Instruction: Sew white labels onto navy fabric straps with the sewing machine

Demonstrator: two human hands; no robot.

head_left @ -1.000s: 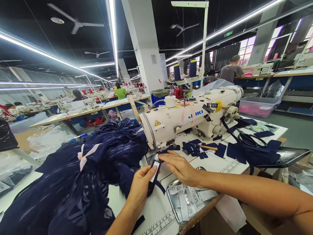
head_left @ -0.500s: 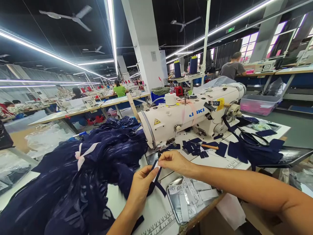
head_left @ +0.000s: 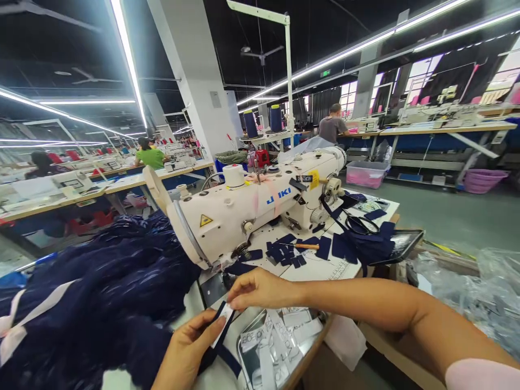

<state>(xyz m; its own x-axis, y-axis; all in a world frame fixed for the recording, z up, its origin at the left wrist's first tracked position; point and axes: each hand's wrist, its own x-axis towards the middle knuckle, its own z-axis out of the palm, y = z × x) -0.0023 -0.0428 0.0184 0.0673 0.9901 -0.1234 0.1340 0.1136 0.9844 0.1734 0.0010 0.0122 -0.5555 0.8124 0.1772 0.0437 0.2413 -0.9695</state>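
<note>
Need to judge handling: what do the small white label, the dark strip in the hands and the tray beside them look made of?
White label: looks like woven or satin fabric tape, thin and limp, pinched between left hand and right hand. Navy strip: soft matte cloth that drapes and folds. Tray holding printed labels: probably polished metal, since its rim shines and reflects light.

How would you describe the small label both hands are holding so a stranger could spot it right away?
Find the white sewing machine; below its needle end, the left hand and right hand meet. Pinched between them is the small white label, lying on a dark navy strip. Unlike the loose labels in the metal tray, it is backed by navy fabric.
</note>
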